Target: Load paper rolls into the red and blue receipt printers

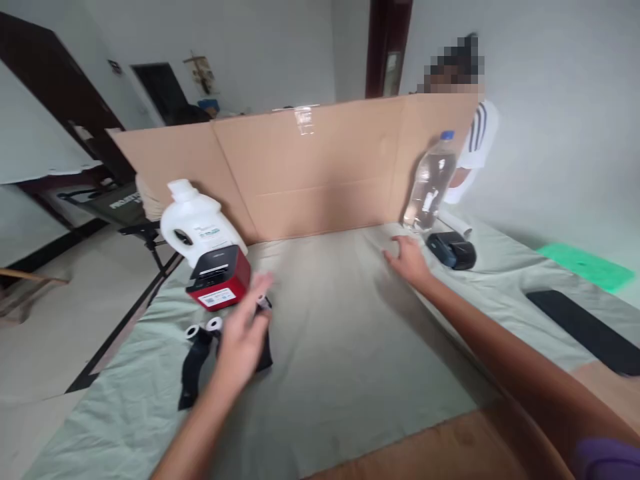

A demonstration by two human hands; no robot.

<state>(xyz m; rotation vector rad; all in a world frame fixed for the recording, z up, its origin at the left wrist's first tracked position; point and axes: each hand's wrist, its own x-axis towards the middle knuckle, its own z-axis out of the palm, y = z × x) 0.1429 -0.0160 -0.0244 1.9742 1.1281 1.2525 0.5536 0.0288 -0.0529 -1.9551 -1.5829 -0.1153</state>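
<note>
By black rolls [192, 365], left hand [243, 333]; by dark device [453, 251], right hand [409, 260].

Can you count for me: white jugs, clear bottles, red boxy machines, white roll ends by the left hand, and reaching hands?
White jug: 1
Clear bottle: 1
Red boxy machine: 1
White roll ends showing: 3
Reaching hands, left and right: 2
Total: 8

You've got a matt brown cardboard panel [320, 177], glossy clear tape [303, 121] at its top edge. In front of it: matt, wrinkled cloth [340, 333], then wood-look desk [425, 445] farthest from it. Near its left end: smooth plastic jug [215, 225], plastic box [223, 269], papery white rolls [219, 324]. Near its right end: glossy clear plastic bottle [429, 187], dark plastic device [463, 253].
</note>
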